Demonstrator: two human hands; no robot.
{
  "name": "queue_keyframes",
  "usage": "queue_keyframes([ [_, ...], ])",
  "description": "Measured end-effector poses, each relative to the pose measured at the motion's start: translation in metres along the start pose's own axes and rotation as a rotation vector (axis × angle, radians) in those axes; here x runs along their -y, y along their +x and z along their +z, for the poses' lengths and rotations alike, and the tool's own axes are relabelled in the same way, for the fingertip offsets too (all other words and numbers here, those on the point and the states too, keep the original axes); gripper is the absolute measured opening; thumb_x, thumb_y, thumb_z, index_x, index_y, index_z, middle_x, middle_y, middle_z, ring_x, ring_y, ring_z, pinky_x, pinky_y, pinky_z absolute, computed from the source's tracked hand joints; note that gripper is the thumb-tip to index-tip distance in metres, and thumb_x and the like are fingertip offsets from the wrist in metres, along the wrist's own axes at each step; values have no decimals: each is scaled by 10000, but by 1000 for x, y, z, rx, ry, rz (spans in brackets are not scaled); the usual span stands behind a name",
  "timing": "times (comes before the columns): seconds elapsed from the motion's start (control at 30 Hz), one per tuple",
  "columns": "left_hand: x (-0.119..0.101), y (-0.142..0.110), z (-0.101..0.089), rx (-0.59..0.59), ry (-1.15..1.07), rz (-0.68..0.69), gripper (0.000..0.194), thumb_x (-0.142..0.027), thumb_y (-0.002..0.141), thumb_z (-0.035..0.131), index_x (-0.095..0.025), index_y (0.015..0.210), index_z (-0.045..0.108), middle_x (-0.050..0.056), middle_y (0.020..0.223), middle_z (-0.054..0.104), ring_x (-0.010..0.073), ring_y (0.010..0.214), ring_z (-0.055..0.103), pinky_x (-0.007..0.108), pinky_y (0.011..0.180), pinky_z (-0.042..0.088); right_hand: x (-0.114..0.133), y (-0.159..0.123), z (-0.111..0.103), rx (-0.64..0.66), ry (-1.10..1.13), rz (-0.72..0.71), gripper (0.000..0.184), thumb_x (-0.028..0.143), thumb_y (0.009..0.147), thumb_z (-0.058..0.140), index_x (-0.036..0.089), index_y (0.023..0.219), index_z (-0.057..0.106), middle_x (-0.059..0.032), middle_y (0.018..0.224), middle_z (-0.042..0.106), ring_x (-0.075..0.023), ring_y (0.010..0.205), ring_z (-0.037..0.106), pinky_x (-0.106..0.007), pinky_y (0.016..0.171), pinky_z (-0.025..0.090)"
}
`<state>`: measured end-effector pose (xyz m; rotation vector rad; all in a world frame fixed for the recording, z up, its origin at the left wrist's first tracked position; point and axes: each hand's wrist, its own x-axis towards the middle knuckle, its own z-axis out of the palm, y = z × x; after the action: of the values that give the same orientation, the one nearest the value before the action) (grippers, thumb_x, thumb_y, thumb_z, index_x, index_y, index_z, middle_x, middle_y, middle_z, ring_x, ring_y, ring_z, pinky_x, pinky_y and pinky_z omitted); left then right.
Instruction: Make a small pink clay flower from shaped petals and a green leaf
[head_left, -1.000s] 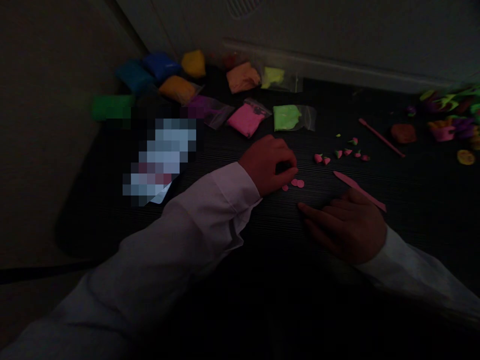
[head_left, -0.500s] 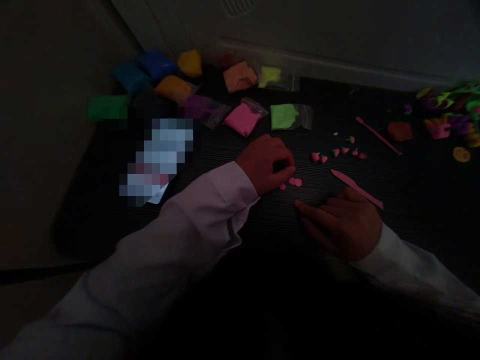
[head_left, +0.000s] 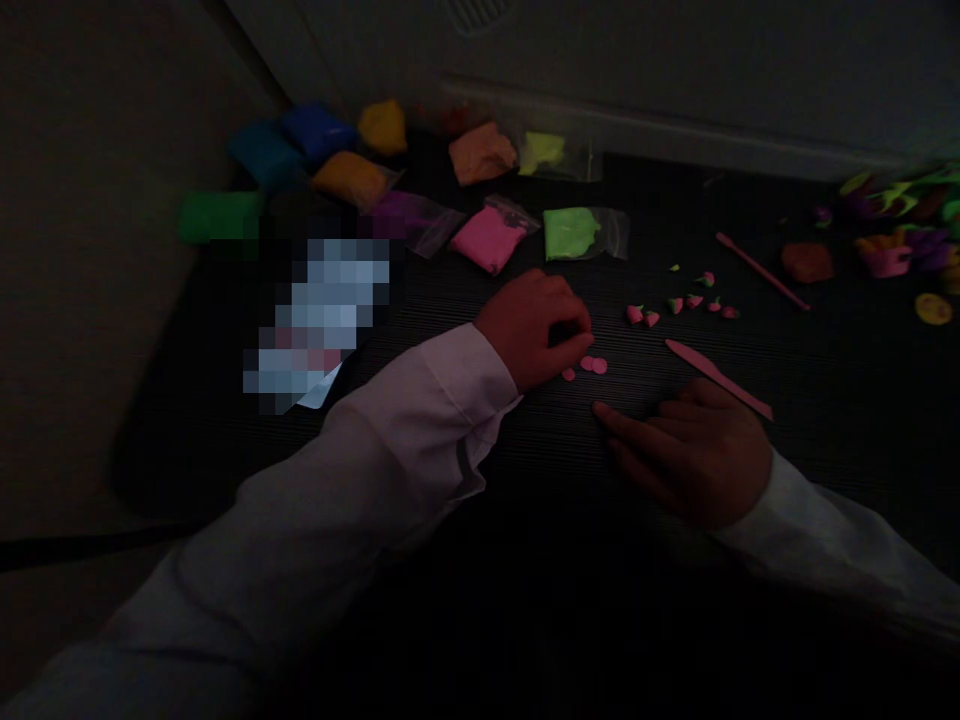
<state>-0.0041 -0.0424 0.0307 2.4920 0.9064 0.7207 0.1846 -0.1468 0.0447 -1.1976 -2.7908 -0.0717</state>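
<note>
On a dark desk (head_left: 435,310), well in from its left edge, three pink discs (head_left: 599,366) lie just beside the curled left hand (head_left: 534,330), whose thumb and fingertip nearly meet, and near the right hand (head_left: 694,455), its index finger extended, though whether either hand grips anything I cannot tell.

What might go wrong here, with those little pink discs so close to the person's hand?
The left hand is right by the thin pink discs, so a small slip might smear or shift them. The right hand is close beside the pink knife and could knock it. The scene is dim, so tiny pieces such as the strawberries might be easily overlooked.
</note>
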Motion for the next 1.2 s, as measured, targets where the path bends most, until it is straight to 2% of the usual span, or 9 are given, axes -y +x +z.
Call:
queue_keyframes([
  [0.1,0,0,0,4,-10,5,171,-271,717,506,-142,740,617,41,753,584,135,735,499,298,721,369,-1,-1,1,15,38,11,341,313,792,449,188,1097,537,17,529,565,-112,501,459,-302,610,289],
  [0.2,-1,0,-1,-18,-35,-7,163,-255,711,511,-140,769,612,39,749,582,132,740,500,293,722,374,-4,0,-1,18,179,46,354,329,783,465,191,1105,525,13,578,574,-105,523,465,-294,618,310],
  [0.4,-5,0,-4,-87,-124,-27,158,-231,716,504,-135,796,601,38,760,583,123,754,513,290,729,392,-13,0,-7,-110,589,373,325,289,752,521,209,1067,534,50,544,454,-73,501,432,-222,521,353],
  [0.57,-10,-1,-7,-82,-277,-51,169,-238,732,501,-131,776,623,49,772,600,114,753,526,268,719,407,-11,5,-9,-151,873,505,297,283,746,529,234,1038,554,63,537,403,-59,469,385,-202,453,323],
  [0.77,-18,-2,-12,-84,-457,-49,171,-227,710,542,-122,813,630,56,799,588,93,740,523,215,642,413,-6,20,-6,-304,1143,641,268,301,707,578,245,969,595,66,511,401,-55,449,342,-202,416,264],
  [0.93,-19,-3,-12,-71,-486,-86,168,-244,709,540,-142,812,625,37,788,578,90,716,520,216,620,412,-6,29,1,-367,1226,755,190,335,660,619,212,804,635,74,443,372,-44,403,294,-194,382,206],
  [1.07,-21,-3,-12,-40,-533,-156,177,-262,722,522,-148,807,628,30,786,577,86,682,529,217,603,420,-8,31,4,-414,1241,776,195,354,658,617,206,784,627,68,459,400,-47,412,328,-194,389,234],
  [1.13,-22,-3,-13,-37,-569,-194,174,-268,721,523,-148,791,629,24,767,579,92,697,535,221,613,427,-8,33,3,-451,1173,762,193,363,671,601,205,779,623,66,459,403,-50,410,337,-197,391,255],
  [1.2,-21,-2,-13,-27,-622,-245,173,-275,722,521,-146,760,631,18,745,580,89,686,533,222,613,431,-8,37,0,-502,1009,727,184,358,693,579,205,786,622,62,461,420,-56,411,354,-204,400,287],
])
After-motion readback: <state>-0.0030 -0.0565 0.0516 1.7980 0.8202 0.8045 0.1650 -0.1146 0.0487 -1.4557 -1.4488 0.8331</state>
